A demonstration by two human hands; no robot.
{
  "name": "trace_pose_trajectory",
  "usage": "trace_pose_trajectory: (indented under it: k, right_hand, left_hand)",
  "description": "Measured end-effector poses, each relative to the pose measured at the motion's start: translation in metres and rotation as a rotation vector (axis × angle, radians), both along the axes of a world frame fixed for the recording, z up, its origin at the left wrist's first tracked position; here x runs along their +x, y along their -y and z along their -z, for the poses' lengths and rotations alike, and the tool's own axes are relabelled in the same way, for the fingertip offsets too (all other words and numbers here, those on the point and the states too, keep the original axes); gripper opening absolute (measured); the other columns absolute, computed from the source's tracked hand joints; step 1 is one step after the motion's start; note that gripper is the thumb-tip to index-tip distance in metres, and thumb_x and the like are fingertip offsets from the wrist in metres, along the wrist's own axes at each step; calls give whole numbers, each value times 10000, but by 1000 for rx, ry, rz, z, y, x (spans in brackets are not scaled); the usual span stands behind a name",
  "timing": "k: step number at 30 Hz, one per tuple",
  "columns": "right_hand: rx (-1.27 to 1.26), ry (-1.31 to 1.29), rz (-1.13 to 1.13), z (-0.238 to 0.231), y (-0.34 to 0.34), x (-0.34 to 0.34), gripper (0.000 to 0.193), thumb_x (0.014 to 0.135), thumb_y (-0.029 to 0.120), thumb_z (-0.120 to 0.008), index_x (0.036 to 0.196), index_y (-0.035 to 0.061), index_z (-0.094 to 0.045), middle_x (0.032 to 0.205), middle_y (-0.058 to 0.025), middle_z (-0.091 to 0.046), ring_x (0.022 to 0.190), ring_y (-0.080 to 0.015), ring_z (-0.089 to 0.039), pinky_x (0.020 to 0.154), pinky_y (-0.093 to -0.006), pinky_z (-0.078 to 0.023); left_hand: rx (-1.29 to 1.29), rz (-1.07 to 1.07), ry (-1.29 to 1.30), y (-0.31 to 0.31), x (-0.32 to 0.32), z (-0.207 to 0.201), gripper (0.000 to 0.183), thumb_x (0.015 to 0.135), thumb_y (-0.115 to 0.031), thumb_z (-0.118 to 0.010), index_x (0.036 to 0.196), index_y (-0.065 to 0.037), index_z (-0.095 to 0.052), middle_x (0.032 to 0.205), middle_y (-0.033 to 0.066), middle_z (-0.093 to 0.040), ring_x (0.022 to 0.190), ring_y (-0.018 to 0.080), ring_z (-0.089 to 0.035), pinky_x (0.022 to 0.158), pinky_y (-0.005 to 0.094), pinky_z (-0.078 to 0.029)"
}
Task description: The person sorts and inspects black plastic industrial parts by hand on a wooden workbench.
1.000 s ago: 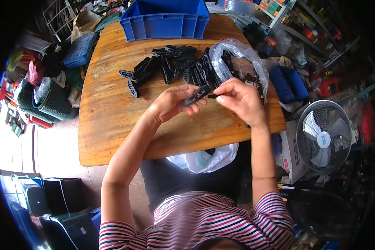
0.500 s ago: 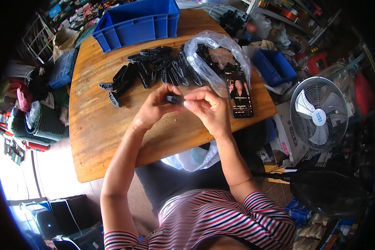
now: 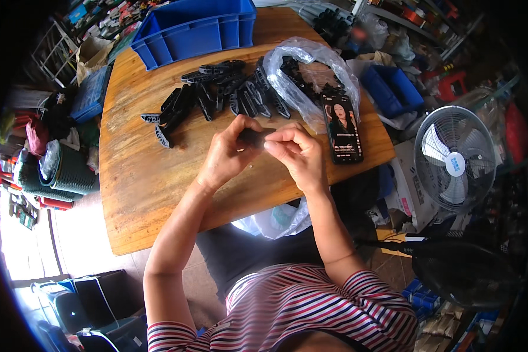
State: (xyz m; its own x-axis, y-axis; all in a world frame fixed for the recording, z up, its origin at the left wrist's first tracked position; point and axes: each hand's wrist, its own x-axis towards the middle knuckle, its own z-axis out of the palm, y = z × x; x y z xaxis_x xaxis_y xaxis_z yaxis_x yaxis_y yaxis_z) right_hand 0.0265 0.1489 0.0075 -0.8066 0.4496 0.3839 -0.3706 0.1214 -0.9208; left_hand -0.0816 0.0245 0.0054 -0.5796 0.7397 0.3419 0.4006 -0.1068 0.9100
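Note:
My left hand [image 3: 230, 154] is closed round a small black plastic part [image 3: 253, 138], held above the middle of the wooden table. Thumb and forefinger of my right hand [image 3: 302, 157] are pinched together at the right end of that part; whatever they grip is too small and hidden to name. Beyond my hands lies a loose pile of long black plastic pieces [image 3: 217, 88] with ribbed, slotted ends. To its right, an opened clear plastic bag [image 3: 271, 69] holds many small black parts [image 3: 332, 91].
On the wooden table [image 3: 141, 193], a phone [image 3: 342, 132] with a lit screen lies by the right edge, and a blue crate [image 3: 196, 36] stands at the back. A blue bin [image 3: 391, 88] and a fan [image 3: 454, 161] are on the right. A white bag [image 3: 276, 222] hangs below the front edge.
My hands stay together, while the black part in my left hand has turned and shows a broader dark side. The view has shifted slightly, and the phone's picture differs.

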Motion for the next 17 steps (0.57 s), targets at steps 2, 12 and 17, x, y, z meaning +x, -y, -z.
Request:
trace_pose_trajectory:
  k: [2,12,17]
  right_hand:
    - [-6,-22,13,-1,0,0,82,774,-9,-670,842,-26,-627,868,-26,-543,750,-100,-574,670,-221,-487]
    - [139,-13,113,12,-7,1,114,783,-10,-652,890,-14,-614,876,-47,-567,753,-115,-574,694,-237,-479]
    - [-158,206,-217,12,-8,8,329,849,214,-638,1129,73,-537,1187,-108,-522,1052,-238,-529,878,-312,-427]
  left_hand:
    - [-28,41,49,-3,0,1,233,765,-12,-632,963,-35,-512,843,46,-598,771,111,-600,657,253,-489]
    - [-15,-8,-5,0,8,-6,222,785,-92,-673,930,-39,-514,768,49,-601,677,128,-597,611,269,-478]
    - [-57,116,147,6,5,-5,141,858,-99,-612,950,-33,-528,842,51,-590,778,97,-577,696,230,-485]
